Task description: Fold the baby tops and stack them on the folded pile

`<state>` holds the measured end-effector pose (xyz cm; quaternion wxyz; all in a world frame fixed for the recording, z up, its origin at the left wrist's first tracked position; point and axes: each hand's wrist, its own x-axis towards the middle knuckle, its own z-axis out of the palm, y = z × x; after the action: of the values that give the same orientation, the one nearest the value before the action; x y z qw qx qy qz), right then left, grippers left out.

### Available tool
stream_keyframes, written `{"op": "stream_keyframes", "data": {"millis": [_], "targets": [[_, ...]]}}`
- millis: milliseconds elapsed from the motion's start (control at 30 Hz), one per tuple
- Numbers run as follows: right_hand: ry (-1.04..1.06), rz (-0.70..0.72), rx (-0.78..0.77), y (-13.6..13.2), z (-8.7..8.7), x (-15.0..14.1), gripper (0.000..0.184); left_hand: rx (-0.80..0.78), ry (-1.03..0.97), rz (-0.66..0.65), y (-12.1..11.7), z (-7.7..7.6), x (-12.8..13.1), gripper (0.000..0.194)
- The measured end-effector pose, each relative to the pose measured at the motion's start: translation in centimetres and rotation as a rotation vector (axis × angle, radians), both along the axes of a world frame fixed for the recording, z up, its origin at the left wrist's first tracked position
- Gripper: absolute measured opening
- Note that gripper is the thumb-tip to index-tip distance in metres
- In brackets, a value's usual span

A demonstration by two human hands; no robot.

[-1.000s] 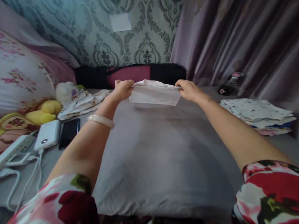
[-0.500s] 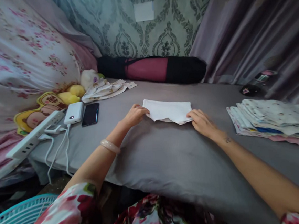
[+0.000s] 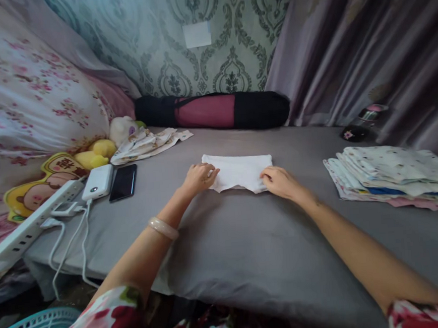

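A small white folded cloth garment [image 3: 238, 170] lies on the grey bed sheet in front of me, its near edge uneven. My left hand [image 3: 199, 178] is at its left side, fingers bent and closed over the edge. At the near right corner, my right hand [image 3: 283, 183] has thumb and fingers pinched on the fabric. The fingertips partly cover both sides of the cloth. Off to the right is a stack of folded printed cloths [image 3: 394, 168].
On the left are a black phone [image 3: 123, 182], a white power bank [image 3: 98, 181] and a power strip [image 3: 37, 213] with cables. A crumpled printed cloth [image 3: 145, 145] lies behind them. A black and maroon bolster-shaped bag [image 3: 205, 112] rests against the wall.
The view has shifted slightly. My left hand has moved inward a little over the cloth's left side, and my right fingers have come further onto its right corner. The cloth looks flatter.
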<state>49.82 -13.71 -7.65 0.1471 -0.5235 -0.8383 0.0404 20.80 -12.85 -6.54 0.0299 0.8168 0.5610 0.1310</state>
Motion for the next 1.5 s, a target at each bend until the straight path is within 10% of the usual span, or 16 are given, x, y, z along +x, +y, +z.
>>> {"op": "stream_keyframes", "data": {"millis": [333, 600, 900, 1500], "targets": [[-0.084, -0.095, -0.102, 4.1, -1.8, -7.4, 0.057, 0.0, 0.053, -0.022, 3.9, -3.0, 7.3, 0.051], [-0.076, -0.104, -0.104, 4.9, -3.3, -7.0, 0.056, 0.004, 0.071, -0.041, 4.4, -4.8, 7.2, 0.051], [-0.078, -0.094, -0.18, 5.0, -2.4, -6.7, 0.054, -0.095, 0.088, -0.088, 4.7, -3.5, 6.3, 0.05], [-0.115, -0.282, -0.092, 5.1, -3.2, -4.4, 0.055, -0.003, 0.102, 0.117, 4.9, -4.4, 3.2, 0.05]]}}
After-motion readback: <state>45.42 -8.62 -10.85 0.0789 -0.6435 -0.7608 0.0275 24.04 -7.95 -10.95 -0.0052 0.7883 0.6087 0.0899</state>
